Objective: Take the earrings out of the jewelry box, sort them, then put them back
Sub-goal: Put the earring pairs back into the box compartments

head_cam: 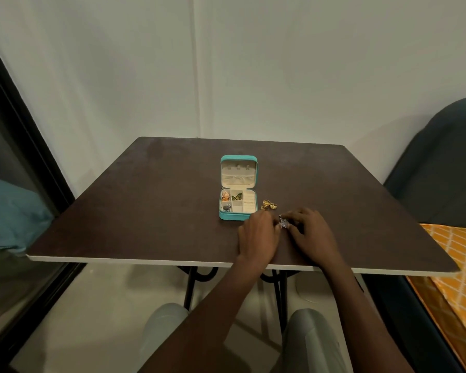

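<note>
I pinch silver earrings [283,224] between my left hand [258,235] and right hand [311,234]; sorting, I judge. Next, the jewelry box [238,216] just beyond my left fingertips; gold earrings [269,204] wait beyond both.

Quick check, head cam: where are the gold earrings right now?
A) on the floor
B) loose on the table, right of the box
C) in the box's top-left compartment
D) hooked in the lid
B: the gold earrings lie on the bare table just right of the open jewelry box, beyond the two hands.
</note>
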